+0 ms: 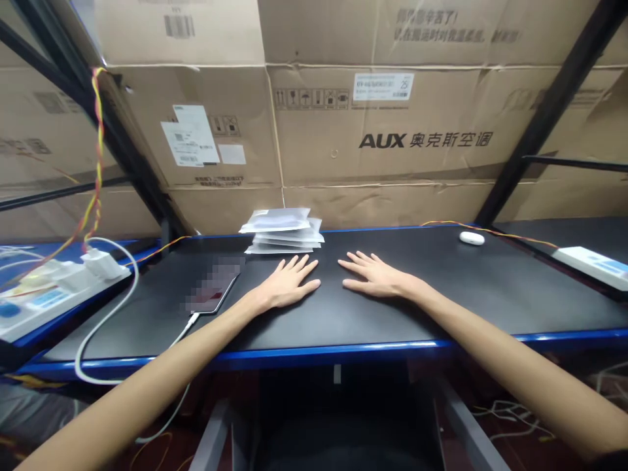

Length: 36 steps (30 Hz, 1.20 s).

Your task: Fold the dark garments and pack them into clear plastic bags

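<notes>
My left hand (289, 284) lies palm down on the black tabletop (333, 320), fingers spread, with nothing in it. Just beyond its fingertips sits a stack of flat, whitish translucent packets (282, 232). To its left rests a phone (213, 291), partly blurred, with a white charging cable (193, 320) plugged into its near end. My right hand (375, 276) is also flat on the table, fingers apart and pointing inward, holding nothing. A bare strip of tabletop separates the two hands. The small white rounded case (471, 239) is farther back, right of my right hand.
Large cardboard boxes (314, 131) form a wall behind the table. White power strips stand at the left (63, 288) and right (596, 265). A red-yellow twisted wire (98, 150) hangs at left. Black slanted posts (544, 118) frame the table, which has a blue front edge (333, 353).
</notes>
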### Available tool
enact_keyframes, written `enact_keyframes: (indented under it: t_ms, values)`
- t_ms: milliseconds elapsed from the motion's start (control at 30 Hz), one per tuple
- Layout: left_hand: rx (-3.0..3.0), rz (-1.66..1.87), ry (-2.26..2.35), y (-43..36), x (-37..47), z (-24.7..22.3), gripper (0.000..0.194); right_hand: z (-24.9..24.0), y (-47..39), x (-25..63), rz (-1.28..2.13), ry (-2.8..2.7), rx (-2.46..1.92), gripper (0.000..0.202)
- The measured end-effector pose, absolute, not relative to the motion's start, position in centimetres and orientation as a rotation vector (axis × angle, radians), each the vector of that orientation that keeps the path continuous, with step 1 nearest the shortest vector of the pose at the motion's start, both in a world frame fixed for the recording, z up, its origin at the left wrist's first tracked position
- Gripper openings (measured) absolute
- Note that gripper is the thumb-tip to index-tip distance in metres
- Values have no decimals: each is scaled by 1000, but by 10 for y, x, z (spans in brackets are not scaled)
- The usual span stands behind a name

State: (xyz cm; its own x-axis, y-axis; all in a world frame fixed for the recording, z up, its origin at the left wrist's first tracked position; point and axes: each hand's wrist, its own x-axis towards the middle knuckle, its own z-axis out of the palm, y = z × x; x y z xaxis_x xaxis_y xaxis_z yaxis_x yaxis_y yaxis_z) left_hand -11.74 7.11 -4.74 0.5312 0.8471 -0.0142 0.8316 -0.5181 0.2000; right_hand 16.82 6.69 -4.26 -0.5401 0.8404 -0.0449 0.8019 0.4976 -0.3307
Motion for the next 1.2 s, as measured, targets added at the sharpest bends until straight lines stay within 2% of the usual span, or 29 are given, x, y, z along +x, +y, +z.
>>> enact_keyframes:
  t_ms: [1200]
  values:
    - [2589, 62, 1364, 68, -116, -41, 84, -37, 65, 165, 537, -2616, -1436, 86]
